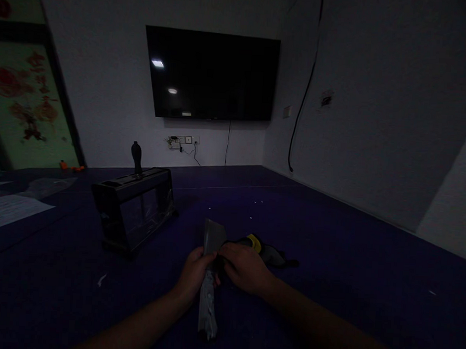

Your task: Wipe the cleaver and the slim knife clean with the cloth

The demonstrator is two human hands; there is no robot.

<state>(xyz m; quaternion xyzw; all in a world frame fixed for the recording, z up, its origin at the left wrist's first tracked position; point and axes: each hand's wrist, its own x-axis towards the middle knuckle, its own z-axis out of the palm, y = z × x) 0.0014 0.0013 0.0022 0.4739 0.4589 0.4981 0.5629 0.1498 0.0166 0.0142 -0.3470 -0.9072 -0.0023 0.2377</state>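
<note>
The room is dim. My left hand (195,274) is closed around a long grey blade-like tool (208,298), a cleaver or scraper, with its wide flat end (213,236) pointing away from me. My right hand (243,268) is curled over the same tool from the right, touching it near the middle. Just beyond my right hand lies a dark object with a yellow part (261,247) on the dark blue floor.
A black knife block with clear panels (135,207) stands to the left, one dark handle (136,158) sticking up. A wall TV (212,74) hangs ahead. Papers (4,209) lie far left. White walls close in behind and on the right.
</note>
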